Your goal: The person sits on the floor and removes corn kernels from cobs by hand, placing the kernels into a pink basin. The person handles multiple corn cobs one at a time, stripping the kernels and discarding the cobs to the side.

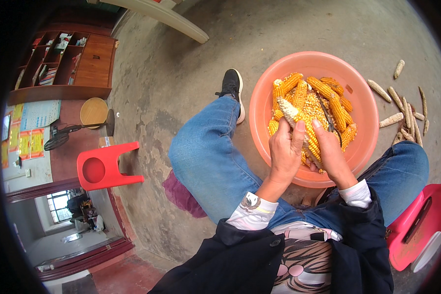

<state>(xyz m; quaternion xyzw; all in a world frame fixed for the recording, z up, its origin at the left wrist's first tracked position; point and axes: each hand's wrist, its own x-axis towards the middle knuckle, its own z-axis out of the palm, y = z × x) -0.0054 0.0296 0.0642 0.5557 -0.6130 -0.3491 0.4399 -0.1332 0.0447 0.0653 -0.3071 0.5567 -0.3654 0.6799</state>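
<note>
Both hands grip one partly shelled corn cob [304,126] over a round orange plastic basin [260,110]. My left hand [287,147] wraps the cob's left side with the thumb pointing up along it. On its other side, my right hand [329,147] presses a thumb near rows of yellow kernels. The cob's upper end is bare and whitish; kernels remain along its middle and lower part. Inside the basin lie several yellow corn ears [325,88] and a heap of loose kernels [312,104]. A dark slender tool [327,114], partly hidden by my right hand, rests among them.
Several bare cobs [408,114] are scattered on the concrete floor [150,121] right of the basin. My bent knees flank it. A red plastic stool [108,165], a fan [68,132] and a wooden cabinet [92,62] stand at left. A pink plastic object [408,235] is at lower right.
</note>
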